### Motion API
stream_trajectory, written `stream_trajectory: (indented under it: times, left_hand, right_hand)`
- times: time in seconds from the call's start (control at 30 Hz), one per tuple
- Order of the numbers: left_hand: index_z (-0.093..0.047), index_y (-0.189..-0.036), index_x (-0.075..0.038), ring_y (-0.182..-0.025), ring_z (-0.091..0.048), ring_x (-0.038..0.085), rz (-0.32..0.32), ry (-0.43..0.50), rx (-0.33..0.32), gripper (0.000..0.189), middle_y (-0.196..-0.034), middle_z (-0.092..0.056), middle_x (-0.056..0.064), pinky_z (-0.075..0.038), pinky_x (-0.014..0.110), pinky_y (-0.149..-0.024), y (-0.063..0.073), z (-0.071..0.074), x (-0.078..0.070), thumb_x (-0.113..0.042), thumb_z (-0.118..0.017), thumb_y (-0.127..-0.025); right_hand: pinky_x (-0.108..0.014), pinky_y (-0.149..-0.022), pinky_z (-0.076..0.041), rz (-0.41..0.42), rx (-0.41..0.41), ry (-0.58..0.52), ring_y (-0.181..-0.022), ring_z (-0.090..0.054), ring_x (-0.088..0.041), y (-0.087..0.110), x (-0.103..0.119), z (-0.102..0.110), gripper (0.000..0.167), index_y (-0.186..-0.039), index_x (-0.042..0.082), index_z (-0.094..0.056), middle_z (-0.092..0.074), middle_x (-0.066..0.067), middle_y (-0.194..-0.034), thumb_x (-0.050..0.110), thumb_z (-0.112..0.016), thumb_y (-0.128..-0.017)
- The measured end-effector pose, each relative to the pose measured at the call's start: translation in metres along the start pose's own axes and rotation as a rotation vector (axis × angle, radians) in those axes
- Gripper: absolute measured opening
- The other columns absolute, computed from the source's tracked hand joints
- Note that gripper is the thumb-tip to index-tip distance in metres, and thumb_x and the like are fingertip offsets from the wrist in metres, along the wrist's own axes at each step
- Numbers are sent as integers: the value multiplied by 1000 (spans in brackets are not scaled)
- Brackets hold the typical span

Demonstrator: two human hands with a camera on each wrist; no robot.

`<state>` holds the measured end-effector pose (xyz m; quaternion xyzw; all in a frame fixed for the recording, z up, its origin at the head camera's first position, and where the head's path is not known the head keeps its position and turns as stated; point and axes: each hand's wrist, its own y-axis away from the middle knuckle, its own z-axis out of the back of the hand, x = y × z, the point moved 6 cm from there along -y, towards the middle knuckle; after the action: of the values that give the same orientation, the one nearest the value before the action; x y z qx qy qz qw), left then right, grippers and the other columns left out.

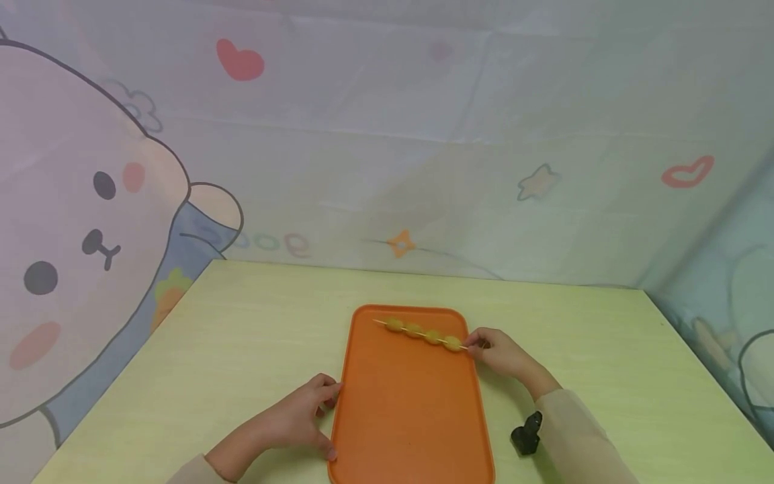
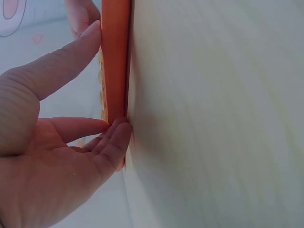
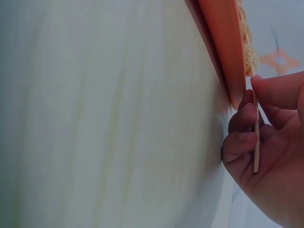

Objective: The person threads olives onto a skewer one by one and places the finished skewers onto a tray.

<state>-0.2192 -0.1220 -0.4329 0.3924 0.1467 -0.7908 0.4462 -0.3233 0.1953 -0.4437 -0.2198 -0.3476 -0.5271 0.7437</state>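
A skewer (image 1: 432, 337) with several yellowish-green, knobbly pieces threaded on a thin wooden stick lies slantwise over the far end of an orange tray (image 1: 411, 417). My right hand (image 1: 497, 352) pinches the stick's right end beside the tray's right rim. In the right wrist view, the bare end of the stick (image 3: 256, 147) runs past the thumb and across the curled fingers. My left hand (image 1: 299, 418) rests at the tray's left side, thumb and fingers spread along the rim. The left wrist view shows its fingertips (image 2: 124, 132) touching the tray's outer wall.
The tray lies on a pale yellow-green table (image 1: 260, 323). A small black object (image 1: 526, 435) sits right of the tray, beside my right sleeve (image 1: 577, 437). Behind the table hangs a printed cloth (image 1: 387, 134) with a cartoon bear and hearts.
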Motion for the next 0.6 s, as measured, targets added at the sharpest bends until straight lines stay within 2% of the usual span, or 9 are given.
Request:
stream_trajectory:
  times: [0.23, 0.43, 0.6]
  left_hand:
    - [-41, -135, 17, -98, -49, 21, 14, -6, -2, 98, -118, -45, 9, -50, 30, -83, 1, 0, -1, -18, -93, -60]
    - [-41, -136, 17, -97, -48, 21, 14, -11, 4, 98, -118, -46, 8, -49, 29, -81, 0, -1, -2, -18, -93, -60]
    - [-41, -137, 17, -97, -48, 21, 27, -15, 8, 98, -121, -45, 9, -48, 28, -79, 0, 0, -1, -18, -92, -61]
  right_hand:
    - [-29, -68, -45, -6, 12, -15, -82, -50, -18, 1, 1, 1, 12, -100, -2, -63, -60, -9, -93, 5, -56, -94]
    - [-27, -61, -46, 3, 17, -45, -74, -51, -16, 1, -2, 2, 13, -99, -3, -63, -60, -8, -88, 7, -58, -93]
    - [-26, -60, -46, 13, 31, -49, -74, -51, -16, 2, -4, 2, 12, -98, -2, -63, -59, -6, -86, 8, -60, -92]
